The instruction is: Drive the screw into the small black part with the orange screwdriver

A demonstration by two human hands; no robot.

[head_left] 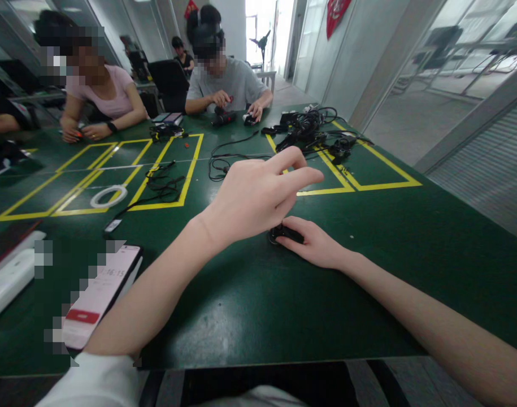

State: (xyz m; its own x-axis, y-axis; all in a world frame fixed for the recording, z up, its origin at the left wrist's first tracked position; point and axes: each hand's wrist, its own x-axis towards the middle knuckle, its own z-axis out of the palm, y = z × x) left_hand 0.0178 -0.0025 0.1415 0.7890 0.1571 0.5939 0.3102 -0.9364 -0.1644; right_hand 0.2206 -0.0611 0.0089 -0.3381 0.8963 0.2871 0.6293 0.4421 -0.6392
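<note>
My left hand (258,195) is raised over the table in the middle of the view, back toward me. Two of its fingers are bent and stand apart; the lower fingers point down and come together just above a black object. Whatever they pinch is hidden behind the hand. My right hand (313,240) rests low on the table, thumb and fingers closed around that small black rounded object (292,234). Its left end shows a shiny curved edge; the rest is covered, so its kind is unclear.
Yellow tape (326,192) marks rectangles on the green table (224,316). Beyond lie tangled black cables (304,130). At left are a phone (109,288), a white power strip (12,277), a white ring (108,196) and a thin cable (160,189). Co-workers sit across the table.
</note>
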